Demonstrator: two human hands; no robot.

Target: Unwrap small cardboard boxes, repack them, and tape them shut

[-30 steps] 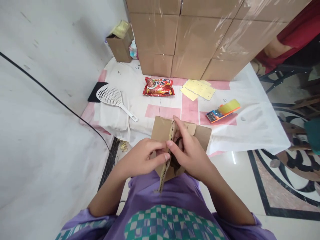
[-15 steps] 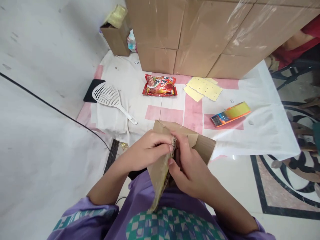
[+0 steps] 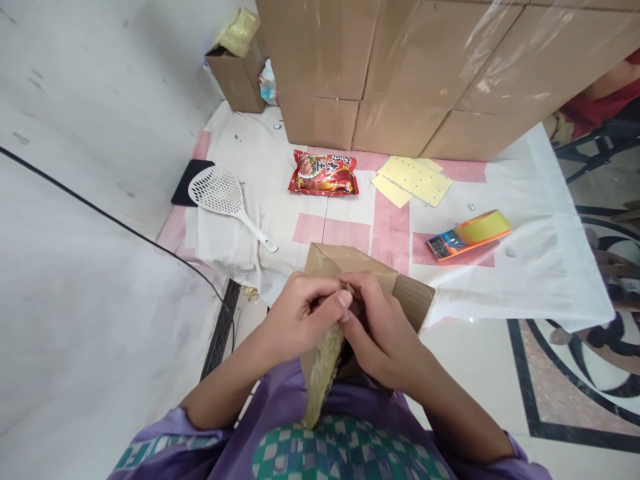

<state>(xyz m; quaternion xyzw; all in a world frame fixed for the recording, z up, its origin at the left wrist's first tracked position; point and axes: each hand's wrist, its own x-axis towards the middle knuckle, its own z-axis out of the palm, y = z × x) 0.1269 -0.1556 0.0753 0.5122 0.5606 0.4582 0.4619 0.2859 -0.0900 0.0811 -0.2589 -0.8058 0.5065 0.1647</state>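
An opened cardboard box (image 3: 365, 261) rests against my front, at the near edge of the table. My left hand (image 3: 313, 313) pinches the top edge of its raised flap from the left, thumb on top. From the right, my right hand (image 3: 377, 327) grips the same edge, its fingertips meeting those of the left. Below the hands the flap's strip, with what looks like tape (image 3: 323, 380), hangs toward my shirt. A side flap (image 3: 413, 300) sticks out to the right. The inside of the box is mostly hidden by my hands.
Across the cloth-covered table (image 3: 270, 200) lie a white slotted skimmer (image 3: 219, 191), a red food packet (image 3: 324, 173), yellow sheets (image 3: 413, 180) and an orange-yellow pack (image 3: 470, 235). Taped cartons (image 3: 400, 80) form a wall behind. A cable (image 3: 110, 220) runs at left; a person's red sleeve (image 3: 607, 100) shows at right.
My hands have drawn together on the flap's edge, and the fingertips now meet. The flap's strip looks more crumpled or bent under them. The view has shifted slightly.
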